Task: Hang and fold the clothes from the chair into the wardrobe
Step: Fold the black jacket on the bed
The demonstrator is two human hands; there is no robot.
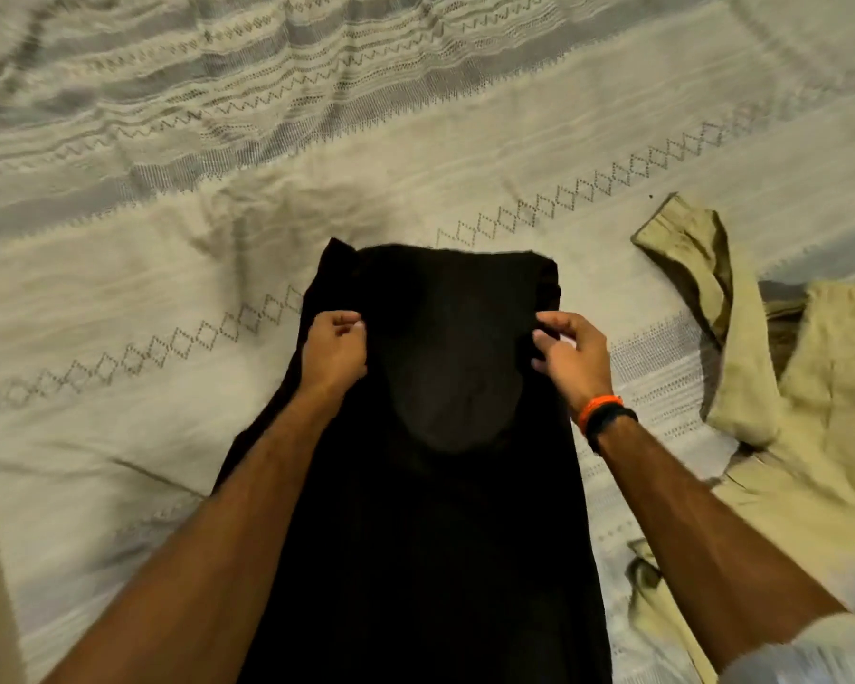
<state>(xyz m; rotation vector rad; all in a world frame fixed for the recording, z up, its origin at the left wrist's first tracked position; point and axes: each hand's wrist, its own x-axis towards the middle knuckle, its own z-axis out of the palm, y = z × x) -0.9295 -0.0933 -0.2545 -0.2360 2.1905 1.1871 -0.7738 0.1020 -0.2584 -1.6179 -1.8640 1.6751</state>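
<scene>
A long black cloth garment [445, 436] lies lengthwise on a bed, running from the near edge toward the middle, spread over a cream woven bedspread with grey stripes and rows of diamond stitching [169, 269]. Two bare arms reach in from the near side. The left hand [334, 350] has its fingers curled closed on the garment's left edge, pinching the fabric near its far end. The right hand [566, 353] pinches the right edge at about the same height, fingers curled round the cloth. An orange band and a black band [605, 414] circle the right wrist. To the right, apart from the black garment, a pale khaki cloth garment [786, 412] lies rumpled on the bedspread, one folded part pointing to the far side.
</scene>
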